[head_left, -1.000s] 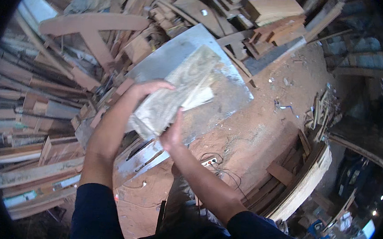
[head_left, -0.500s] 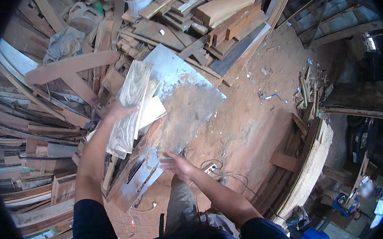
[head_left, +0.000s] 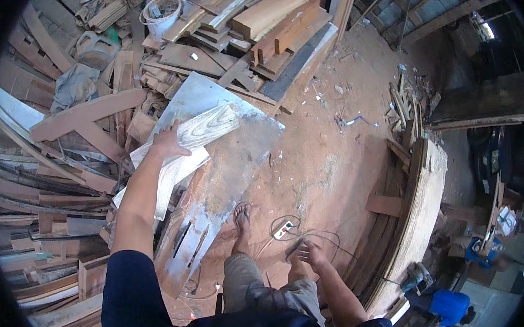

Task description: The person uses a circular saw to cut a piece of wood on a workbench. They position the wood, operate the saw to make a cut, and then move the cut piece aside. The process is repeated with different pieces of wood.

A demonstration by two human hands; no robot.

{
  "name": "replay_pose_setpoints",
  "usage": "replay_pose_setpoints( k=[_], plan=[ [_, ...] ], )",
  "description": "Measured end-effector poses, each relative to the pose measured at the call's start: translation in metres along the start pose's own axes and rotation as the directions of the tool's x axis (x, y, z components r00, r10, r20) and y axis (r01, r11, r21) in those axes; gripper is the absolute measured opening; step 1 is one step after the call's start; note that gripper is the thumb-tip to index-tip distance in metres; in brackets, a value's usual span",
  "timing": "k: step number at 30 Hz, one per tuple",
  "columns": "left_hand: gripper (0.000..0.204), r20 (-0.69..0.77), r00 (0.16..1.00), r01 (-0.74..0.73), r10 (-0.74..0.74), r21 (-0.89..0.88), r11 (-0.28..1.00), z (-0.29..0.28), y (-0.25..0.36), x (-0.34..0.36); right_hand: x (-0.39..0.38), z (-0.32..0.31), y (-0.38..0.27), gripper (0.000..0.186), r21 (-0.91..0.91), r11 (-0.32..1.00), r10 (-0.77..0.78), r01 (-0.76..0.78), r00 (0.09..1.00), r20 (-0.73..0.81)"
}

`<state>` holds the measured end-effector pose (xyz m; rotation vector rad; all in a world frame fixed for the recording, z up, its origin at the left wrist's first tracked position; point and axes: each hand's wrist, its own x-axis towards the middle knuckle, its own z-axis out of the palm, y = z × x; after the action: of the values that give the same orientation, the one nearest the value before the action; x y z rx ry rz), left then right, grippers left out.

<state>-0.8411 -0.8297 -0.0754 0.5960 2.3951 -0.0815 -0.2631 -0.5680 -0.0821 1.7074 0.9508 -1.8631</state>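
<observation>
A short pale wooden board (head_left: 211, 127) with bold dark grain lies slantwise over the metal-topped work surface (head_left: 248, 141). My left hand (head_left: 167, 143) spans its width, thumb at one edge and fingers at the other. Under and beside it are more pale board pieces (head_left: 173, 178), partly covered by my left hand and forearm. Away to the right, my right hand (head_left: 313, 255) hangs near my right knee, its fingers loosely bent and apart, with nothing in it.
Stacked planks (head_left: 269, 18) and a white bucket (head_left: 161, 17) stand at the far side. Curved wooden parts (head_left: 89, 112) crowd the left. A power strip (head_left: 283, 229) with cables lies on the earthen floor near my feet. A long thick slab (head_left: 420, 205) edges the right; a person in blue (head_left: 449, 307) is beyond.
The grained board has turned clockwise, from nearly lengthwise to slanting rightward, with my left hand on it. My right hand has moved away from the work surface, to the right and nearer my knee.
</observation>
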Motion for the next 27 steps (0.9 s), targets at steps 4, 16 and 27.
replay_pose_setpoints(
  k=[4, 16, 27],
  plan=[
    [0.121, -0.161, 0.986, -0.029, 0.043, 0.086, 0.996, 0.029, 0.007, -0.003, -0.011, -0.042, 0.043, 0.062, -0.029, 0.996, -0.087, 0.084, 0.992, -0.088],
    [0.066, -0.326, 0.873, -0.485, 0.363, -0.502, 0.716, 0.038, 0.267, -0.138, -0.020, -0.174, 0.072, 0.077, 0.182, 0.905, -0.360, 0.385, 0.920, -0.157],
    [0.061, -0.094, 0.538, -0.647, 0.838, -0.683, 0.339, 0.254, 0.605, -0.371, -0.328, -0.169, -0.006, 0.056, -0.218, -0.074, -0.995, 0.973, -0.088, -0.055]
  ],
)
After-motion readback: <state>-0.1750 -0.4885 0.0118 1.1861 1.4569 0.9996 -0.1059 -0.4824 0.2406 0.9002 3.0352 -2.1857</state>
